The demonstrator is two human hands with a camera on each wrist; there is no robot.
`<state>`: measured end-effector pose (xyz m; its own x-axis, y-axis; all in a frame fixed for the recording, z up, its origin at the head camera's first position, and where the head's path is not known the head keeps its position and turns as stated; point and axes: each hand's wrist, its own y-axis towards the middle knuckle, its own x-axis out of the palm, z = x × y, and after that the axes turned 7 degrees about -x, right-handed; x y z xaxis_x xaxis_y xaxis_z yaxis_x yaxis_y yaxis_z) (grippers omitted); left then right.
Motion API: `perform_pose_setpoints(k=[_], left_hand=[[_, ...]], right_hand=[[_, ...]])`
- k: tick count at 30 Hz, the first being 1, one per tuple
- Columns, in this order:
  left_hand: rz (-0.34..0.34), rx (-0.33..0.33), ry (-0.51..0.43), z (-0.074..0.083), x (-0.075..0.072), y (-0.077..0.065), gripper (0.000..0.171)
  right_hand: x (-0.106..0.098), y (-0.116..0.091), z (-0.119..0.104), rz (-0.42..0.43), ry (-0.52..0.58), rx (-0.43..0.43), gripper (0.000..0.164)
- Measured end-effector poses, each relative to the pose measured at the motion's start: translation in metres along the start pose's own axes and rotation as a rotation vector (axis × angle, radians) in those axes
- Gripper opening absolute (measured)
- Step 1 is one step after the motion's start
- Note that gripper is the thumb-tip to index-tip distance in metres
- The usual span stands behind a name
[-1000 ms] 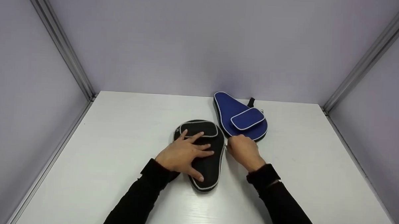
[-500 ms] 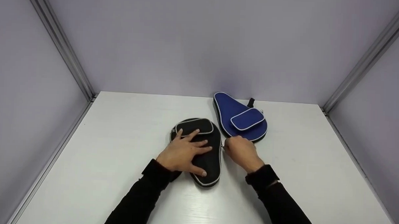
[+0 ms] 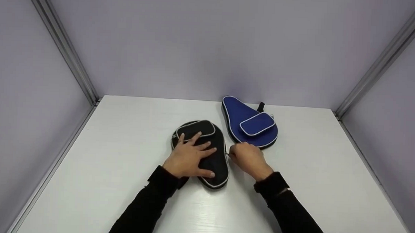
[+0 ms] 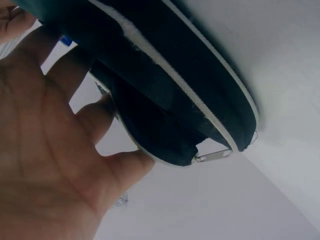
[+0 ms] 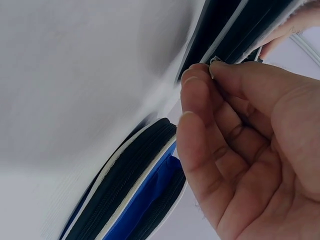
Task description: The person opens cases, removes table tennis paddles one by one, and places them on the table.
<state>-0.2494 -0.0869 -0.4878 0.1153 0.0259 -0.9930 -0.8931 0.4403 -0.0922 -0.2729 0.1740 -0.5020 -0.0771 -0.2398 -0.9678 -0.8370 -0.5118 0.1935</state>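
A black table tennis paddle case with white piping lies on the white table, its wide end away from me. My left hand rests on top of it, fingers spread. My right hand pinches a small zipper pull at the case's right edge, thumb against curled fingers. In the left wrist view, a metal zipper pull hangs from the case's raised front pocket. How far the main zipper is undone cannot be made out.
A blue paddle case with a front pocket and black strap lies just beyond my right hand, near the table's back edge. Pale walls enclose the table at the back and both sides.
The black case has turned counterclockwise and shifted left and away from me under my left hand. My right hand has moved slightly left with its edge. The blue case has stayed put.
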Motion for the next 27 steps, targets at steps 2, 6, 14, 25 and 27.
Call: perform_pose_setpoints(k=[2,6,14,25,27], left_hand=[[0.004,-0.020,0.008,0.000,0.000,0.000,0.093],[0.027,-0.055,0.009,-0.001,0.000,-0.001,0.093],[0.049,-0.108,-0.018,-0.006,0.000,0.001,0.092],[0.071,-0.166,-0.065,-0.022,0.001,0.003,0.092],[0.074,-0.176,-0.077,-0.025,0.002,0.004,0.091]], right_hand=[[0.000,0.000,-0.001,-0.004,0.001,-0.009,0.027],[0.000,0.000,-0.003,-0.004,0.005,-0.024,0.028],[0.000,-0.004,-0.006,0.034,-0.007,-0.070,0.026],[-0.003,-0.006,-0.017,0.006,-0.018,-0.093,0.012],[-0.002,-0.007,-0.018,0.009,-0.028,-0.105,0.012]])
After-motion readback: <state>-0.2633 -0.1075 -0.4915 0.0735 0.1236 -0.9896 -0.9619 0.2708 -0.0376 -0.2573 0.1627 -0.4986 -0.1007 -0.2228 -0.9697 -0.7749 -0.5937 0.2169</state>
